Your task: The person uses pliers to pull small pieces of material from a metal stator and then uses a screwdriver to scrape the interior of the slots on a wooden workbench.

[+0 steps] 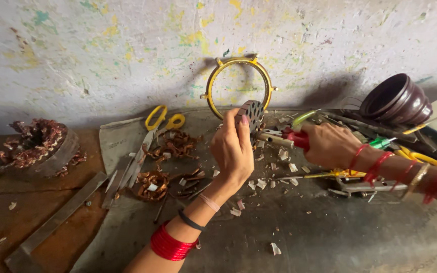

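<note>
Fingers [243,121] of the left hand [232,149] pinched a small slotted metal core [252,112], holding it up just in front of the yellow ring [238,86] that leaned on the wall. Right hand [330,144], below and to the right of the ring, was clenched round red-handled pliers [285,137], whose nose pointed at the core and looked to touch its lower edge.

Judged from this one head view, the step was picking at the core's slots; any further pull would call for a firm pinch and a steady nose.

Left of the ring lay yellow scissors [160,121] and copper wire scraps [170,144].
</note>
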